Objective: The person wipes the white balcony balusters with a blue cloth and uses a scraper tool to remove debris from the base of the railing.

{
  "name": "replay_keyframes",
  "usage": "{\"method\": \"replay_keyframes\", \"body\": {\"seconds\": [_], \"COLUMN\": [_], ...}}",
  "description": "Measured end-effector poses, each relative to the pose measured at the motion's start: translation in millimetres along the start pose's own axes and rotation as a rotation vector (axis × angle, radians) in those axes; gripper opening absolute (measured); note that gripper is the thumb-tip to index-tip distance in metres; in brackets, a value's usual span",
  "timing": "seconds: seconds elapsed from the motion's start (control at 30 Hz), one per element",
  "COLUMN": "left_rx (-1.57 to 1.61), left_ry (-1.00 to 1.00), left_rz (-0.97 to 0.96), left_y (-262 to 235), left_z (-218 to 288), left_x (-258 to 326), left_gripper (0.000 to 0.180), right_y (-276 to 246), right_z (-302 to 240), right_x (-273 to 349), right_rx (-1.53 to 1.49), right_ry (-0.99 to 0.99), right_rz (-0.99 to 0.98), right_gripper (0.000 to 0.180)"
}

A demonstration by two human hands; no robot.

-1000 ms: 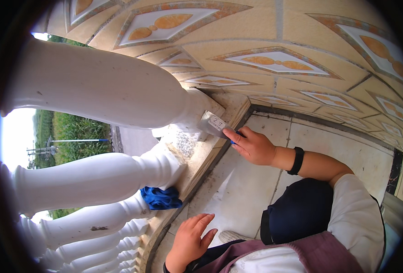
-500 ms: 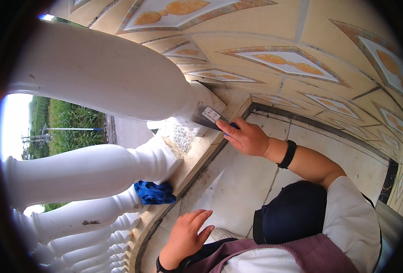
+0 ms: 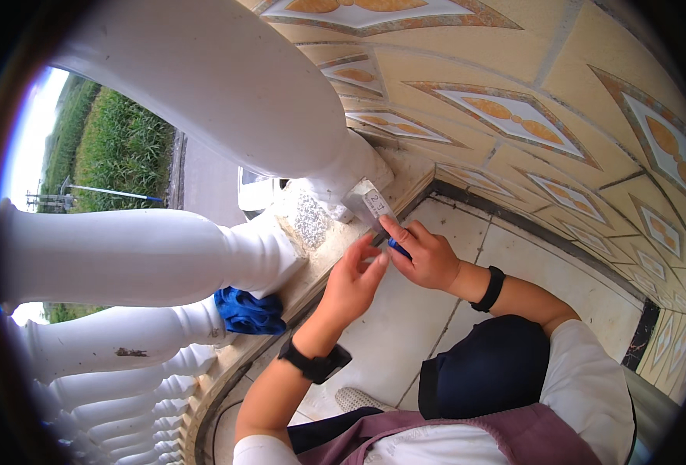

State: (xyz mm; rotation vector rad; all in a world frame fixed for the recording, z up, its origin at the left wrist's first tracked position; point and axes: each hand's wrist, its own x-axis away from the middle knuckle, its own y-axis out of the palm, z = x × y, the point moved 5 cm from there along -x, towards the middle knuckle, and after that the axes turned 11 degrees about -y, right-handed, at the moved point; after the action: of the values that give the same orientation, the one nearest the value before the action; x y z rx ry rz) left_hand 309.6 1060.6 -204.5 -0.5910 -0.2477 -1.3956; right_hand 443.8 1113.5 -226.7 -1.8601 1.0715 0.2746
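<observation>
My right hand (image 3: 428,256) grips a putty knife (image 3: 369,203) by its blue handle. The wide metal blade, with a white label, points up and left over the ledge beside the base of the nearest white baluster (image 3: 281,101). Close to the lower side of the knife is my left hand (image 3: 355,275), fingers bent and apart, nothing seen in them; whether a fingertip touches the tool I cannot tell. Left of the blade, pale crumbly debris (image 3: 310,220) lies on the stone ledge (image 3: 316,280).
A crumpled blue cloth (image 3: 250,311) lies on the ledge against another baluster (image 3: 126,256). Several more balusters run along the left. A patterned tile wall (image 3: 482,70) rises at the right above the tiled floor (image 3: 420,325). Grass (image 3: 118,147) shows outside.
My left hand has risen from low in the picture to beside the putty knife. My right hand has drawn the knife slightly down and right, away from the baluster's base.
</observation>
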Motion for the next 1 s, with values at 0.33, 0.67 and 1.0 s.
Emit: {"method": "replay_keyframes", "body": {"seconds": [0.33,0.67,1.0], "left_rx": [0.791,0.728,0.629], "left_ry": [0.005,-0.082,-0.017], "left_rz": [-0.170,-0.035,0.050], "left_y": [36,32,31], "left_z": [-6,-17,6], "left_x": [-54,-49,-53], "left_gripper": [0.021,0.020,0.023], "right_y": [-5,6,-1], "right_z": [2,7,15], "right_x": [0,-2,-11], "right_rx": [0.076,-0.127,-0.337], "right_ry": [0.003,0.043,-0.027], "right_rz": [-0.033,0.018,0.066], "right_gripper": [0.062,0.062,0.063]}}
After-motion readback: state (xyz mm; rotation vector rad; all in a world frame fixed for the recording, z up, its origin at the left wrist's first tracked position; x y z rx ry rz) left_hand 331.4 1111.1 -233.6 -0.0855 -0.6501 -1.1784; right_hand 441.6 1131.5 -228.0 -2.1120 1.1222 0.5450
